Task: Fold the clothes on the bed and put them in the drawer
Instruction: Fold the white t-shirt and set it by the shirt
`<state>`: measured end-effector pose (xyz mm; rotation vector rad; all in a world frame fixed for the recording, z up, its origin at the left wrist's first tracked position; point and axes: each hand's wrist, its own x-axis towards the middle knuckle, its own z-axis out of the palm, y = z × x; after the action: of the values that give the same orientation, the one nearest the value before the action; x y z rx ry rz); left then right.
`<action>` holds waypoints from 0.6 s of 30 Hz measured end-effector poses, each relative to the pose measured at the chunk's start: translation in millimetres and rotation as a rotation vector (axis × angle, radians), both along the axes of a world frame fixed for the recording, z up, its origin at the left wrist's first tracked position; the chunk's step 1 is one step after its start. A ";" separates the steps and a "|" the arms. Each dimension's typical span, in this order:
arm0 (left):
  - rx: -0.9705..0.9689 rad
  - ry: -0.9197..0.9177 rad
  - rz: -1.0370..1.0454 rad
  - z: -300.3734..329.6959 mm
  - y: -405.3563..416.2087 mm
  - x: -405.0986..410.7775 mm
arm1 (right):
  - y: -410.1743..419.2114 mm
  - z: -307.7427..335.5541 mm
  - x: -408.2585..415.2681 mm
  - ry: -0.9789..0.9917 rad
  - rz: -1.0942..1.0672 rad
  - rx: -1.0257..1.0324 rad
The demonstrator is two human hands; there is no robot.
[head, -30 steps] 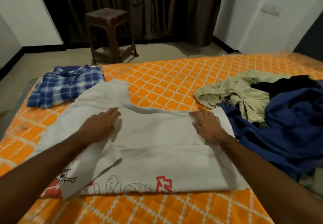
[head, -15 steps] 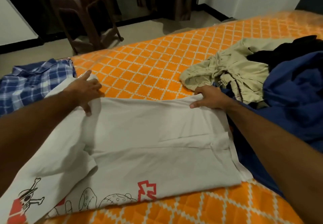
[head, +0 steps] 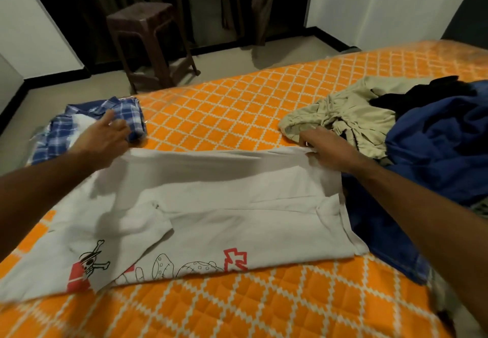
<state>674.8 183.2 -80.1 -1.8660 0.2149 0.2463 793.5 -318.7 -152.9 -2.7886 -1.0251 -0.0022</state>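
While we've got the white printed t-shirt (head: 211,205) spread across the orange quilted bed (head: 237,105), both hands are up at its far edge. Our right hand (head: 327,150) is pinching the far right corner, fingers curled into the fabric, and that edge looks lifted a little off the bed. Our left hand (head: 103,139) is at the far left corner; the thumb sticks out and the fingers seem to be around the cloth, but honestly we can't tell for sure whether it's gripping or just resting there.

The thing that matters: the shirt's long axis runs left to right in front of us, so the held edge is the far long side and the print edge is nearest our body. Looks to us like the next fold comes straight toward us, far edge over near edge. Both hands sit about equally close to their corners.

A folded blue plaid shirt (head: 126,116) lies just past the left hand. The unfolded pile, with a beige garment (head: 343,116) and a dark blue one (head: 435,153), sits right beside the right hand. No drawer in view.
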 end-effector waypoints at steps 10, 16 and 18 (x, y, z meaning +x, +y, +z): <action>-0.364 0.133 0.199 -33.6 11.4 -121.4 | -28.0 -5.5 -83.5 0.169 0.096 -0.324; -0.472 0.074 0.209 -38.7 2.2 -140.9 | -27.4 -14.6 -96.1 0.014 -0.168 -0.077; -0.535 0.104 0.195 -37.3 -12.6 -135.0 | -30.0 -14.1 -93.9 0.033 -0.234 -0.072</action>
<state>539.9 170.6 -117.4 -2.4118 0.1809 0.4545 699.7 -348.7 -166.9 -2.9465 -0.6991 0.0515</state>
